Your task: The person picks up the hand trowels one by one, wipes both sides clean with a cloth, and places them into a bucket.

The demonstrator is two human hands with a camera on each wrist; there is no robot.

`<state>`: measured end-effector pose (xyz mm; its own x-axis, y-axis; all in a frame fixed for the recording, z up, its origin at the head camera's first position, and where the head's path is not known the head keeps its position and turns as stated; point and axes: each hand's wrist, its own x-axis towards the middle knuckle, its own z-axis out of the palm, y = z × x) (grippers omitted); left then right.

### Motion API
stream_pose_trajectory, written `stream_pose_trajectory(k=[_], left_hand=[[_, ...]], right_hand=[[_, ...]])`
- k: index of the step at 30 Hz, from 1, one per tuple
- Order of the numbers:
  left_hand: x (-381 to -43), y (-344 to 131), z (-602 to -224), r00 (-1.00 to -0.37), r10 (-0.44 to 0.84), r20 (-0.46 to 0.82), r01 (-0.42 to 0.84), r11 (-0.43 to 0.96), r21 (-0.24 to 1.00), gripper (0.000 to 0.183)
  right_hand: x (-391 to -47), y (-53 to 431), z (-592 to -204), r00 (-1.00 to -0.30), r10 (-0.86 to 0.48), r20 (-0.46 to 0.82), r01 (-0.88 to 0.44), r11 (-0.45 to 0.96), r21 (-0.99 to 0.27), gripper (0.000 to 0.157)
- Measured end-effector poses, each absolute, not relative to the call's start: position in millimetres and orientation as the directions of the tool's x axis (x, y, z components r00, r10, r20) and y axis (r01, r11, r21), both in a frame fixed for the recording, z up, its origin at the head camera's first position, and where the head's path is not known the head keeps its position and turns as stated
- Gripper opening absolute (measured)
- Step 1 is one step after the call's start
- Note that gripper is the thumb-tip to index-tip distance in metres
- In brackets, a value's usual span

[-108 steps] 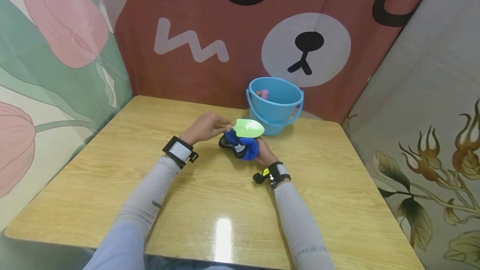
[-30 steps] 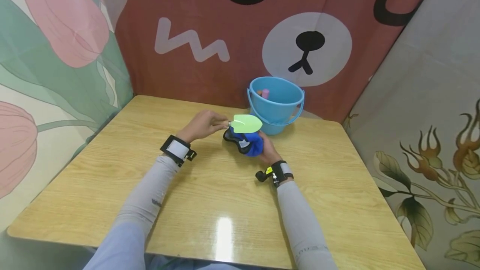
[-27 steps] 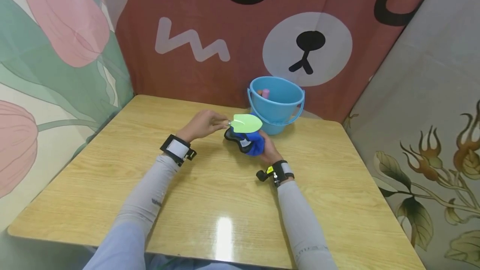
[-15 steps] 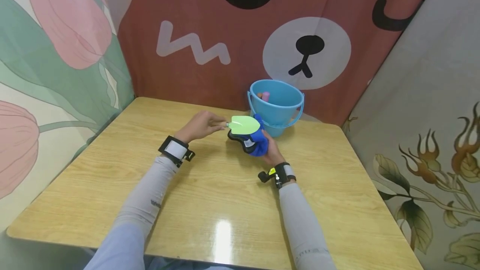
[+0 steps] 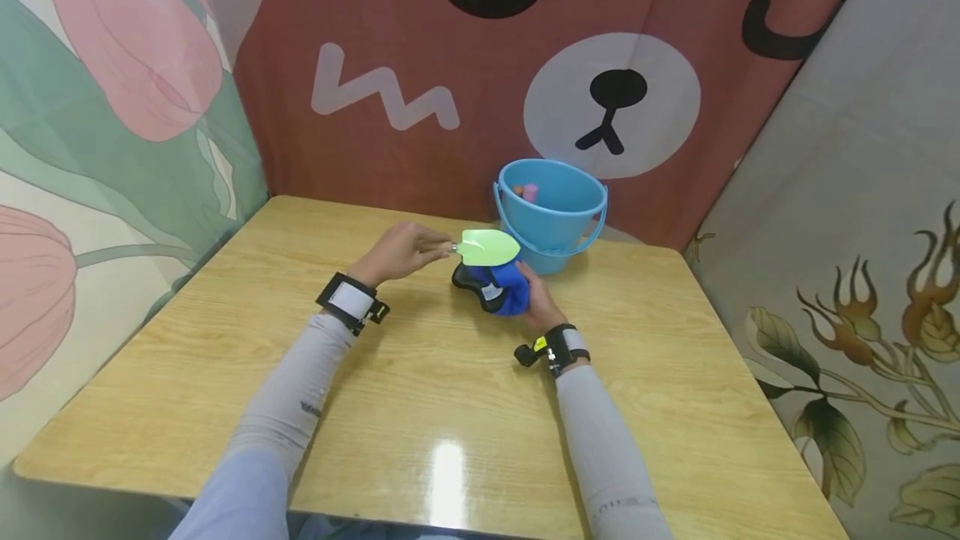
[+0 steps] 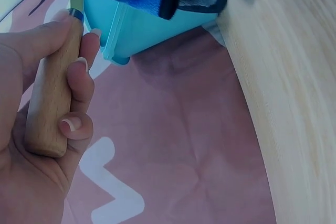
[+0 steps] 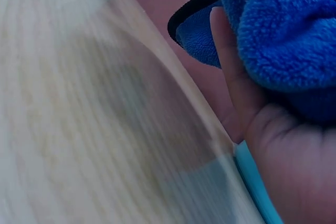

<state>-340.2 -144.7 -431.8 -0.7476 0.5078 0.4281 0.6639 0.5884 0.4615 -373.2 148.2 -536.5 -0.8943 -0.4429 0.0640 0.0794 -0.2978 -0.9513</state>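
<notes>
My left hand [image 5: 401,255] grips a small garden trowel with a pale green blade [image 5: 491,247]. In the left wrist view the fingers curl round its wooden handle [image 6: 55,93]. The blade is held level above the table and points right. A fuzzy blue cloth [image 5: 513,294] with black edging and a white label is in my right hand [image 5: 542,307], bunched right under the blade. In the right wrist view the thumb lies along the cloth's folds [image 7: 283,40]; the other fingers are hidden behind it.
A light blue bucket [image 5: 543,227] with its handle hanging down in front stands at the back of the wooden table [image 5: 390,407], just behind the cloth. Inside it a pink piece [image 5: 530,192] and an orange one show. Printed curtains [image 5: 375,157] close off the back and sides.
Since the earliest frame the trowel has shifted slightly left and up. The cloth and right hand went right along under the blade, then in the last half second slightly back left.
</notes>
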Motion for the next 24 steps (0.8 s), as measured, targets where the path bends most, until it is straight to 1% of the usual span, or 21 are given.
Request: stream_pose_trajectory(k=[1,2,4,5,6,7,8,9,11,13,17,22,24], left_hand=[[-340,-144,-432,-0.745,0.508,0.433,0.667,0.586,0.460,0.031],[-340,-143,-432,-0.742,0.510,0.436,0.670,0.585,0.457,0.030],[-340,-142,-432,-0.737,0.513,0.440,0.675,0.580,0.455,0.031],[-339,-141,-432,-0.737,0.512,0.441,0.675,0.580,0.456,0.032],[-339,-140,-433,-0.736,0.513,0.442,0.677,0.580,0.454,0.032],[-340,-140,-433,-0.735,0.513,0.443,0.677,0.580,0.453,0.033],[-340,-139,-434,-0.734,0.515,0.443,0.679,0.577,0.454,0.033],[-340,-138,-434,-0.733,0.514,0.446,0.680,0.575,0.454,0.032],[-340,-138,-435,-0.728,0.514,0.453,0.684,0.573,0.450,0.032],[-340,-137,-436,-0.725,0.514,0.458,0.688,0.571,0.448,0.030],[-341,-137,-438,-0.726,0.516,0.455,0.687,0.574,0.445,0.032],[-344,-136,-440,-0.736,0.517,0.438,0.677,0.586,0.446,0.033],[-345,-136,-441,-0.738,0.518,0.433,0.674,0.588,0.446,0.033]], right_hand=[[-385,151,-550,-0.880,-0.466,0.086,0.075,-0.316,-0.946,0.073],[-389,151,-556,-0.873,-0.478,0.090,0.078,-0.321,-0.944,0.072],[-390,148,-558,-0.865,-0.493,0.095,0.069,-0.304,-0.950,0.069],[-392,147,-562,-0.867,-0.489,0.100,0.041,-0.269,-0.962,0.065],[-382,142,-552,-0.868,-0.489,0.089,0.034,-0.236,-0.971,0.063],[-376,139,-545,-0.868,-0.491,0.074,0.037,-0.211,-0.977,0.057],[-364,134,-532,-0.876,-0.479,0.054,0.034,-0.174,-0.984,0.055],[-357,132,-525,-0.874,-0.484,0.046,0.039,-0.166,-0.985,0.052],[-349,128,-515,-0.872,-0.490,0.023,0.070,-0.172,-0.983,0.049],[-344,126,-509,-0.869,-0.495,-0.003,0.115,-0.197,-0.974,0.049],[-343,124,-508,-0.878,-0.478,-0.024,0.151,-0.228,-0.962,0.049],[-345,127,-511,-0.887,-0.461,-0.026,0.153,-0.240,-0.959,0.035],[-346,128,-513,-0.886,-0.464,-0.021,0.151,-0.246,-0.957,0.031]])
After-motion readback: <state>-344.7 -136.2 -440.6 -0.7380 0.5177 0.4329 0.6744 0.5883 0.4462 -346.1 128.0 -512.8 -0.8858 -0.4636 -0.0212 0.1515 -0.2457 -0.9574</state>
